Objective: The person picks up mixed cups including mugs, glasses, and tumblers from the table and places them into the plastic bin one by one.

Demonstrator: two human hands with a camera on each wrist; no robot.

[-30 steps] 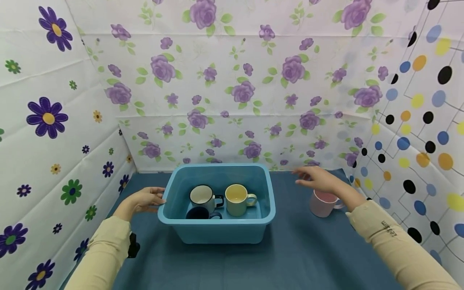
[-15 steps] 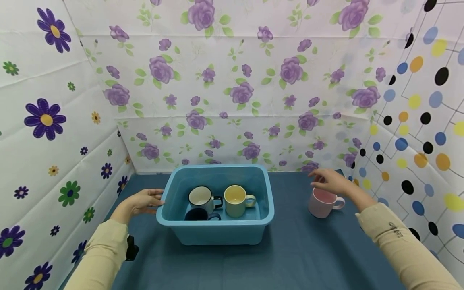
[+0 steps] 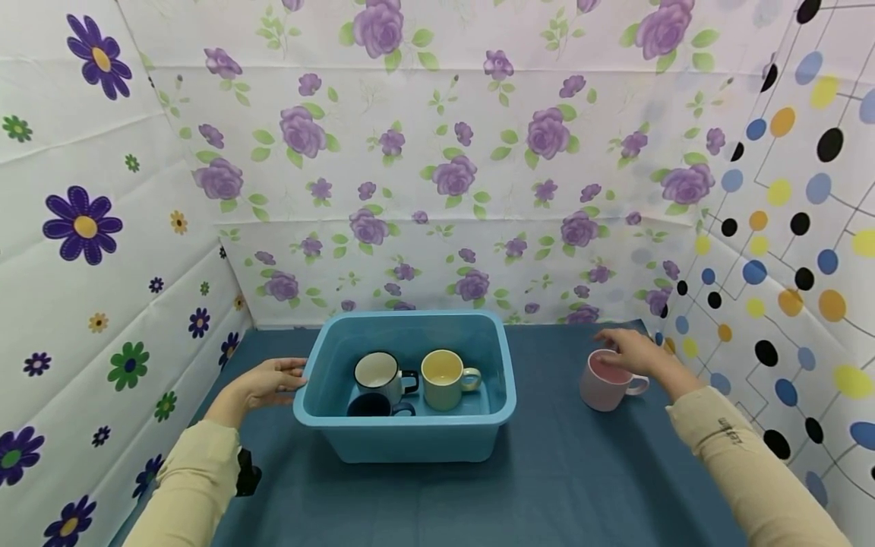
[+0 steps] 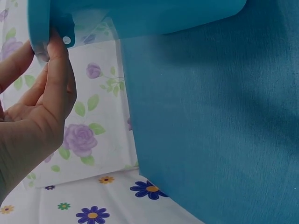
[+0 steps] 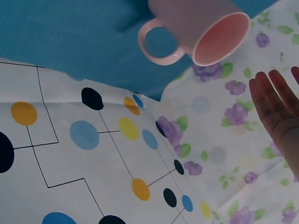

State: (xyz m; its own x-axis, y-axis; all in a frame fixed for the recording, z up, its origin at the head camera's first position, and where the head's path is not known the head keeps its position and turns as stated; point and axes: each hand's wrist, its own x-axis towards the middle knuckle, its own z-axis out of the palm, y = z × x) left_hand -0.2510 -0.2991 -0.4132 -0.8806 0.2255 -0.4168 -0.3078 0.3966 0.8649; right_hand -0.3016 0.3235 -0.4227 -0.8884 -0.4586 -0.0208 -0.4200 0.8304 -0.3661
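A blue plastic tub (image 3: 417, 441) stands on the table, its rim held at the left side by my left hand (image 3: 263, 385). In the left wrist view the fingers and thumb (image 4: 43, 88) pinch the rim edge. Three mugs are inside: a white mug (image 3: 377, 370) with black trim, a pale yellow mug (image 3: 443, 389) and a dark blue mug (image 3: 372, 404), partly hidden by the front wall. To the right, a pink mug (image 3: 601, 391) stands upright, handle to the right. My right hand (image 3: 636, 354) is over its far rim, fingers extended and apart from it in the right wrist view.
A blue cloth (image 3: 547, 486) covers the table. Flower-print sheets (image 3: 437, 251) close off the back and left, and a dotted sheet (image 3: 772, 319) stands along the right. A black device (image 3: 247, 472) sits at my left wrist.
My right hand has moved right and down, from left of the pink mug to close over its rim. My left hand keeps its place at the tub's rim.
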